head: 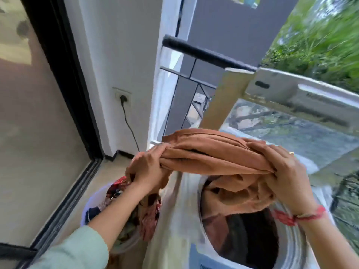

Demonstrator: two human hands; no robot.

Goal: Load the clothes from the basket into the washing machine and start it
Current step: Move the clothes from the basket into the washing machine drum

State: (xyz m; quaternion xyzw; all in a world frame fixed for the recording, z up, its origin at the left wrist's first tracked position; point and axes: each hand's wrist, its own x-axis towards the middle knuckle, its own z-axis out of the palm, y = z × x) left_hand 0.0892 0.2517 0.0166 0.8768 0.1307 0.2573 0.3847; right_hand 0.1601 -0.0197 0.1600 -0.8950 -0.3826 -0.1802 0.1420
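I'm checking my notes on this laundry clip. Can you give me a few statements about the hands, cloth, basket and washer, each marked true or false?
1. Both the left hand and the right hand grip the brown cloth. True.
2. The lid of the washing machine is closed. False: it stands raised and the drum is open below the cloth.
3. The basket is empty. False: patterned clothes lie in it.
4. A plug sits in the wall socket. True.
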